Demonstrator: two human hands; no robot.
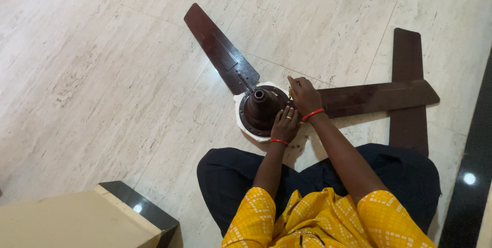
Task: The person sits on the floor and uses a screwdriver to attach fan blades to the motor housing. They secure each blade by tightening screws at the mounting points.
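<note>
Both hands (pixel 294 109) on fan motor (pixel 260 108) — floor

Counted: one fan motor (pixel 261 108); three brown fan blades (pixel 218 48), (pixel 376 97), (pixel 408 91); two hands (pixel 285 125), (pixel 304 94); two red bangles (pixel 312 114), (pixel 279 141); one cream box (pixel 77 222).

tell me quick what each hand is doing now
Left hand: open, resting on the fan motor.
Right hand: closed on a small tool, hard to identify.

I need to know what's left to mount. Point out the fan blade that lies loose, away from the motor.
The blade at far right, running up and down the picture. It lies under the attached blade beside the right hand; the third blade also reaches the motor.
</note>
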